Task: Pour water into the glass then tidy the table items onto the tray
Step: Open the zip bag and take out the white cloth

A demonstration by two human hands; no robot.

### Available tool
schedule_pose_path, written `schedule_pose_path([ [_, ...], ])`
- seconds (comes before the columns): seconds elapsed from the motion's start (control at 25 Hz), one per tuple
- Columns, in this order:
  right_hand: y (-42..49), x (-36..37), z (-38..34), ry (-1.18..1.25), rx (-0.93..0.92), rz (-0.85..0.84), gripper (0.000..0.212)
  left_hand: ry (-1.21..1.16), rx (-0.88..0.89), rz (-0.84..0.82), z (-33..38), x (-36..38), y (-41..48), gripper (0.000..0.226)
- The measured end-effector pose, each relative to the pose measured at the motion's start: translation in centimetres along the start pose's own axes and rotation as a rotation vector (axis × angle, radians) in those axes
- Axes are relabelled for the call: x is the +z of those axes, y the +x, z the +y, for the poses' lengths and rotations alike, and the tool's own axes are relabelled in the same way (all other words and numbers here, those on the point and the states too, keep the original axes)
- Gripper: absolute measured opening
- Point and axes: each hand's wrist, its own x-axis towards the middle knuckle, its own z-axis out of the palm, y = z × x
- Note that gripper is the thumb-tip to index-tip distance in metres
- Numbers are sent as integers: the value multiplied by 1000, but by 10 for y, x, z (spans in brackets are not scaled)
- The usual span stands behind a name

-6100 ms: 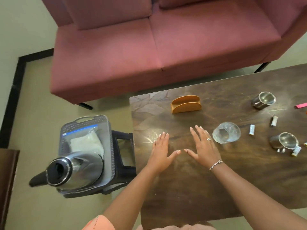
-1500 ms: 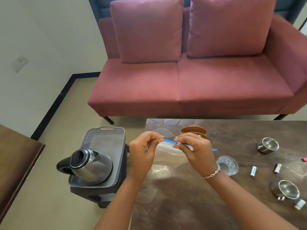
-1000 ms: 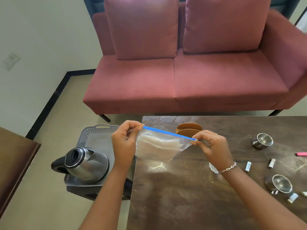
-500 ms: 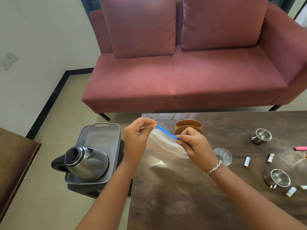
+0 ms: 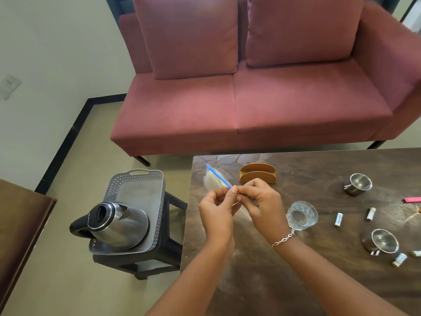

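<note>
Both hands pinch a clear zip bag (image 5: pixel 214 179) with a blue seal strip above the table's left end. My left hand (image 5: pixel 217 213) and my right hand (image 5: pixel 262 204) meet at one end of the strip, fingertips touching. A clear glass (image 5: pixel 301 215) stands on the dark wooden table (image 5: pixel 262 281) just right of my right wrist. A steel kettle (image 5: pixel 118 224) sits on the grey plastic tray (image 5: pixel 136 192), which rests on a black stool left of the table.
An orange napkin holder (image 5: pixel 257 175) stands behind my hands. Two steel cups (image 5: pixel 357 184) (image 5: pixel 381 241), several small batteries (image 5: pixel 338 219) and a pink item (image 5: pixel 412 199) lie on the table's right side. A red sofa (image 5: pixel 250 106) faces the table; a brown cabinet (image 5: pixel 16 224) is at left.
The bag came off the tray into my hands. Since half a second ago my hands have closed together at one end of the blue strip, and the bag's free end points away to the left.
</note>
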Motion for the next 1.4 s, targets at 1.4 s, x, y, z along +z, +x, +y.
schedule_pose_path([
  [1.4,-4,-15,-14,101,41,-35,12,8,15,-58,1,-12,-11,12],
])
